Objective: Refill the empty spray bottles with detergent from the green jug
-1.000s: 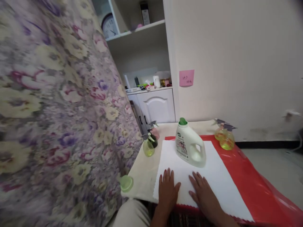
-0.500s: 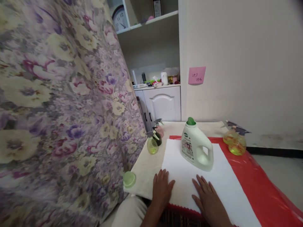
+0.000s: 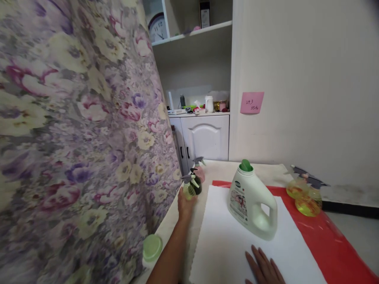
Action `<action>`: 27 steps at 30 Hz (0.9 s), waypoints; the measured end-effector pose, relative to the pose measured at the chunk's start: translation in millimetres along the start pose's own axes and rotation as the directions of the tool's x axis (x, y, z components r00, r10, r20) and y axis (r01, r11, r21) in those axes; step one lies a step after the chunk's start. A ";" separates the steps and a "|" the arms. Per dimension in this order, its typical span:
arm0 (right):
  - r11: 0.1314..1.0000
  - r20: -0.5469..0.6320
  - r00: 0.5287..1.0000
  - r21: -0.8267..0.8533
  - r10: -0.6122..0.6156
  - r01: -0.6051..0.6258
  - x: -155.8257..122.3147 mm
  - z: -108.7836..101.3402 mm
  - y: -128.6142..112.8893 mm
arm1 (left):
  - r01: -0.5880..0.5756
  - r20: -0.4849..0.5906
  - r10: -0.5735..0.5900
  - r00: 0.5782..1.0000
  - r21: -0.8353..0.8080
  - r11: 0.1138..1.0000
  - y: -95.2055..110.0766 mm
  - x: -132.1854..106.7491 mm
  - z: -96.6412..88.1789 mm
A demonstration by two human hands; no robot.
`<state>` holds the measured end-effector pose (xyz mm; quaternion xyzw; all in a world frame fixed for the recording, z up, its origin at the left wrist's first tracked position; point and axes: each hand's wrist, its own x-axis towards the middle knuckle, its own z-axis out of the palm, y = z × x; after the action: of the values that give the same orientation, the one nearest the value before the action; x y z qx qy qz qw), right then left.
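In the head view, the left hand (image 3: 186,206) is holding a yellow-green spray bottle (image 3: 188,191) at the left side of the counter (image 3: 219,167); its grip is closing round the lower body, fingers and thumb lying on opposite sides, though how tightly it is pressing, I cannot tell. A dark bottle (image 3: 197,187) is standing just behind this one, and a pink spray bottle (image 3: 200,173) is standing behind that.

The right hand (image 3: 262,268) is lying palm down on a white sheet (image 3: 219,232), its grip spreading flat and holding nothing; the frame's lower edge is cutting it off. A pale green jug (image 3: 251,201) is standing upright on the sheet, beyond that hand, with its handle facing right. Red plastic (image 3: 319,240) is showing along the sheet's right side, where two more spray bottles (image 3: 308,203) are standing near the far edge. A green lid (image 3: 152,247) is resting at the near left corner.
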<state>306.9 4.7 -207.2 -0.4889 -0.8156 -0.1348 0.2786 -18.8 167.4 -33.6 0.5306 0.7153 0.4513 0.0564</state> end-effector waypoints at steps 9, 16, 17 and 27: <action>1.000 0.065 0.998 -0.005 0.024 -0.024 11.6 -25.9 -12.6 | 0.076 0.015 -0.075 0.997 -0.297 0.952 22.9 -22.8 -22.6; 0.912 0.219 0.948 0.292 0.229 -0.288 26.7 -78.1 -33.4 | 0.071 0.260 0.028 0.965 -0.365 0.928 74.2 -112.1 -46.6; 0.879 0.255 0.931 0.334 0.262 -0.339 27.8 -82.6 -34.1 | 0.093 0.308 0.025 0.951 -0.363 0.927 80.0 -125.8 -47.9; 0.458 0.299 0.886 0.771 0.354 -0.443 84.9 -104.9 -51.6 | 0.047 0.504 0.139 0.852 -0.338 0.940 95.4 -173.8 -35.6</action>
<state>264.6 -10.6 -70.0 -0.4841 -0.6571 0.3532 0.4573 103.7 8.7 -14.7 0.6322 0.5717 0.4080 0.3272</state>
